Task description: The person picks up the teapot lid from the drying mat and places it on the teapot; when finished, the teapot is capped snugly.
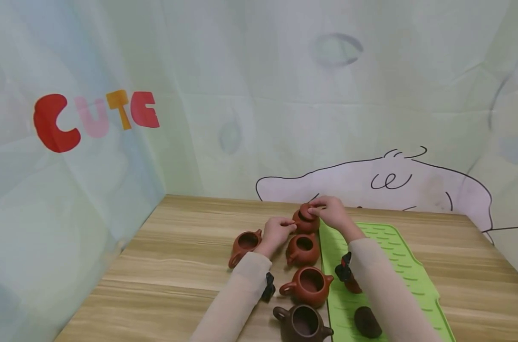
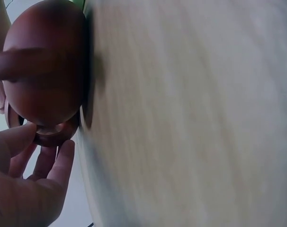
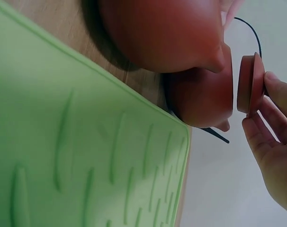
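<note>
At the far end of a row of small clay teapots, my right hand (image 1: 333,214) pinches a reddish-brown lid (image 3: 251,85) by its top. The lid is tilted and held just off the opening of the farthest teapot (image 1: 303,227). On that teapot's left side, my left hand (image 1: 277,233) grips its handle between thumb and fingers; in the left wrist view a nearer pot partly hides this grip. Just nearer stands a lidless reddish teapot (image 1: 308,256). Another lidless teapot (image 1: 242,243) sits to the left of my left hand.
Nearer in the row are a lidless reddish teapot (image 1: 309,294) and a dark brown one (image 1: 299,327). A ridged green mat (image 1: 396,256) lies to the right, bearing a dark lid (image 1: 367,323) and a reddish piece (image 1: 353,286) partly hidden by my right arm. A printed curtain (image 1: 216,95) hangs behind the wooden table (image 1: 135,266).
</note>
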`<state>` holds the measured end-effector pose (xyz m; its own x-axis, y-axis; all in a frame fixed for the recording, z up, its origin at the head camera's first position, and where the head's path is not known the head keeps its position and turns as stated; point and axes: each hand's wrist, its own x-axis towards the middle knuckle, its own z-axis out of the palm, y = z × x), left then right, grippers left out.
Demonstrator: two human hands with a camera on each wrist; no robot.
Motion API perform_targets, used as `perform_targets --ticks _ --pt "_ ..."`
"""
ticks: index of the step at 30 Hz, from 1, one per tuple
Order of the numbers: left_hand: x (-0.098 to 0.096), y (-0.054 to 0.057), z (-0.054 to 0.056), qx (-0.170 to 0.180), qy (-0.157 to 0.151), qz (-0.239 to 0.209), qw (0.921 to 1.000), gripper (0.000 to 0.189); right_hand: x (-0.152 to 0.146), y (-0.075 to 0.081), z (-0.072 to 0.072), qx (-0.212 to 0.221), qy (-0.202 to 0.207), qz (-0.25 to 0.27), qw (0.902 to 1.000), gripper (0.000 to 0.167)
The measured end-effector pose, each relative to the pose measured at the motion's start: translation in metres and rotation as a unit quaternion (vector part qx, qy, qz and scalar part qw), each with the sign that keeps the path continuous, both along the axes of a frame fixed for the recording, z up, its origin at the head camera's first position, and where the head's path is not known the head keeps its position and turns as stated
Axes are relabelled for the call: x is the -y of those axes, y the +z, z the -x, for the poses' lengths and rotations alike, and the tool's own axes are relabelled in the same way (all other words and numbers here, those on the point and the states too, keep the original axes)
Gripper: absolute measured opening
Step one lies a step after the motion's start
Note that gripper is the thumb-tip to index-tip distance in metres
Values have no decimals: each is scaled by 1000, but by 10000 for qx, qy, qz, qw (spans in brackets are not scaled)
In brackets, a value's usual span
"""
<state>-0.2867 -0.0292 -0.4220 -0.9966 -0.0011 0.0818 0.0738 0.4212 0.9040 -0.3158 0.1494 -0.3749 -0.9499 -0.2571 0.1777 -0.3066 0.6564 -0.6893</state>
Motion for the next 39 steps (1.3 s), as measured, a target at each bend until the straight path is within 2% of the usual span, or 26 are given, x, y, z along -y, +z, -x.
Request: perform_targets --ticks 23,31,39 --pt "-2 -3 0 -64 -21 126 9999 13 7 -14 2 62 -48 -154 9999 26" --pt "0 -2 1 28 8 33 10000 13 8 -16 5 -47 -8 -203 9998 26" --pt "1 4 3 265 -22 -94 9996 12 9 -13 5 -76 83 -191 9998 25"
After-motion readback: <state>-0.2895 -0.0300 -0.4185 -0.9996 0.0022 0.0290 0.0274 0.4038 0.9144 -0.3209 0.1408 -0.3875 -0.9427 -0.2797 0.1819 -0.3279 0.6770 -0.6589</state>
